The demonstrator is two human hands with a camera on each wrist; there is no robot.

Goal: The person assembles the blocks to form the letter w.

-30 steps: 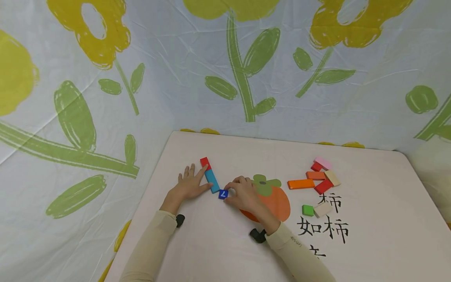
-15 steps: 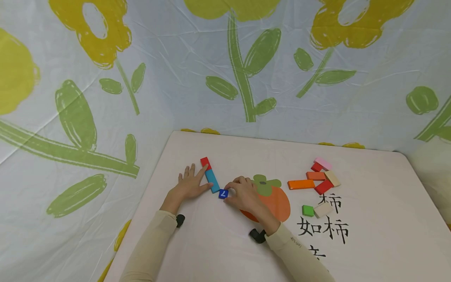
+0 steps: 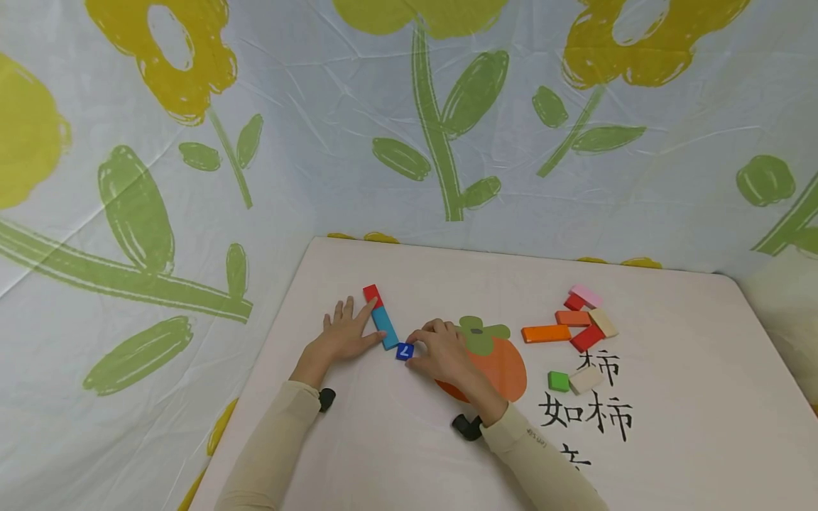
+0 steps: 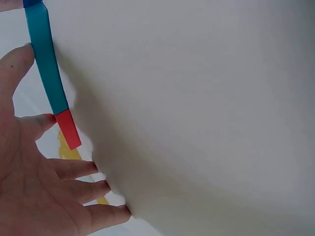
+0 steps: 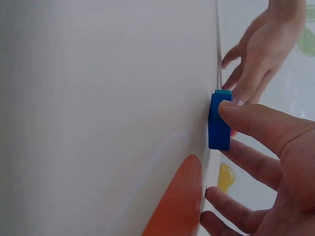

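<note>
My right hand point(image 3: 445, 355) pinches a small dark blue block point(image 3: 405, 351), marked with a white 7-like figure, between thumb and a finger. In the right wrist view the same blue block point(image 5: 219, 132) stands at the thumb tip. A light blue block point(image 3: 385, 328) and a red block point(image 3: 371, 292) lie end to end in a slanting line, with the dark blue one at the near end. Spread beside this line is my left hand point(image 3: 343, 336). Its thumb touches the light blue block point(image 4: 47, 59), and its index fingertip is at the red block point(image 4: 69, 130).
Right of the hands lies a loose group of blocks, among them an orange one point(image 3: 546, 333) and a pink one point(image 3: 586, 295). Nearer are a green block point(image 3: 558, 381) and a cream block point(image 3: 584, 380). A printed persimmon point(image 3: 505, 365) marks the tabletop. Flowered cloth point(image 3: 358, 142) rises behind the table.
</note>
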